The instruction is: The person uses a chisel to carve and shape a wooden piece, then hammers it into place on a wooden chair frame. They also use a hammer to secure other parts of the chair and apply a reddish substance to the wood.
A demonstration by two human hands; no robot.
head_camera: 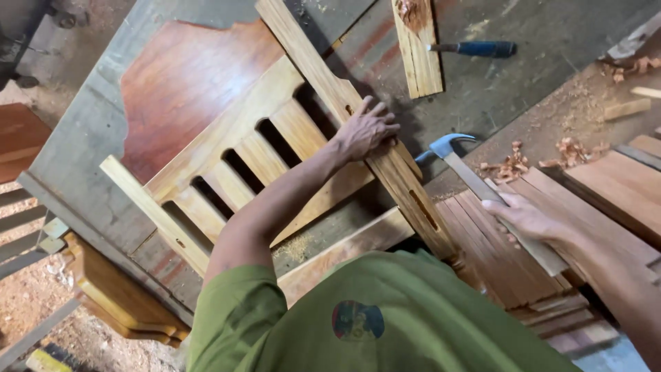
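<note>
1. I take the slatted wooden frame (234, 165) as my landmark; it lies flat on the grey workbench (76, 138), in the middle of my view.
2. My left hand (367, 129) rests on the long rail (358, 124) at the right side of the frame. The fingers are spread and bent over the rail, pressing on it; they are not closed around it.
3. This rail runs diagonally along the right ends of the slats, and two slots are cut in it, one just beside my left hand and one lower down.
4. My right hand (527, 219) is to the right of the frame, well apart from it. The fingers are wrapped around the pale wooden handle of a claw hammer (482, 186).
5. The metal head of the hammer points toward the frame and is near the rail, just right of my left hand. I cannot tell whether it touches the wood.
6. Under my right hand is a stack of reddish planks (544, 227), right of the frame.
7. Beyond the frame, at the far side, a short board (418, 48) lies on the bench, and a chisel with a blue handle (478, 49) is just beside it.
8. Wood shavings (513, 165) lie to the right of the hammer head.
</note>
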